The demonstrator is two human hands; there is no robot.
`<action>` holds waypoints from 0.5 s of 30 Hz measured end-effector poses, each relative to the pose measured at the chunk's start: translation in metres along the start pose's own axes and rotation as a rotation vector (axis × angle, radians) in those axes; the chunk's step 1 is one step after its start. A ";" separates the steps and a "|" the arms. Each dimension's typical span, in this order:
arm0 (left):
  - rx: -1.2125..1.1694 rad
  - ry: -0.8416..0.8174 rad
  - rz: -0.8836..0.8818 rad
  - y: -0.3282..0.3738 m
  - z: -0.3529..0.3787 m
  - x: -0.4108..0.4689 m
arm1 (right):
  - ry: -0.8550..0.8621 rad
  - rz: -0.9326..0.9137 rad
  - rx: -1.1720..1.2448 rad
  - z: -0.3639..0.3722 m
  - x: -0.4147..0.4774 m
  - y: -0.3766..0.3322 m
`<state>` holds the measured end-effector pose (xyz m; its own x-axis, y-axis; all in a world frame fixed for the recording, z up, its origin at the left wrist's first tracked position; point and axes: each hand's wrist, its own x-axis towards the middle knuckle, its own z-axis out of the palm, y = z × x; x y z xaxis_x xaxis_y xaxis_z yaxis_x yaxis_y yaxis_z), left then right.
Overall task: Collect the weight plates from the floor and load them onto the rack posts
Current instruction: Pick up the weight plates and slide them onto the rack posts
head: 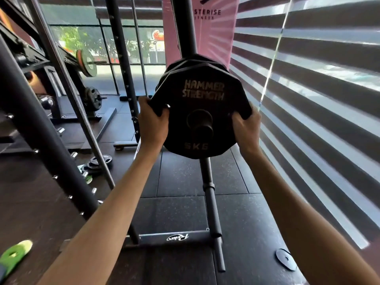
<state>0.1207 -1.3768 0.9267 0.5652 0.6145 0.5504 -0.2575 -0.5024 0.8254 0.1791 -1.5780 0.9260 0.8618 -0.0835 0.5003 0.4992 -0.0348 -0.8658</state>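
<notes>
**Five-kilo plate on the upper post, both hands on it**

On my feed the black twelve-sided rubber weight plate, lettered HAMMER STRENGTH and 5 KG, sits threaded on the dark round upper rack post. The post's end pokes out through the plate's centre hole toward me. I have the left hand curled round the plate's left edge, fingers behind the rim and thumb on the face. The right hand grips the right edge the same way. Both forearms reach up from the bottom of the view.

Behind this plate more black plates hang on the same post; I think there are two, though the front plate hides most of them. The post stands out from the dark steel rack upright, in front of a pink banner.

Below, a longer bare grey lower post slants down toward me, crossing above the grey base bar with a white logo.

On the black rubber floor tiles a small flat grey disc plate lies near my right forearm. A green plate lies at the lower left corner. A cluster of small dark plates lies further off on the left, beside a slanting steel bar. Slatted window blinds fill the right side.
</notes>
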 end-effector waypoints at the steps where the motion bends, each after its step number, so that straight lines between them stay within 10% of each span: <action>1: -0.009 -0.006 0.009 -0.001 0.000 -0.001 | 0.003 0.004 -0.001 -0.001 -0.001 0.001; 15: 0.134 -0.054 -0.114 -0.091 -0.045 -0.093 | -0.254 0.315 -0.024 0.035 -0.131 0.107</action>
<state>0.0563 -1.3611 0.8059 0.6268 0.6407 0.4433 -0.0841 -0.5101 0.8560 0.1228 -1.5357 0.7683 0.9685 0.1546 0.1952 0.2079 -0.0706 -0.9756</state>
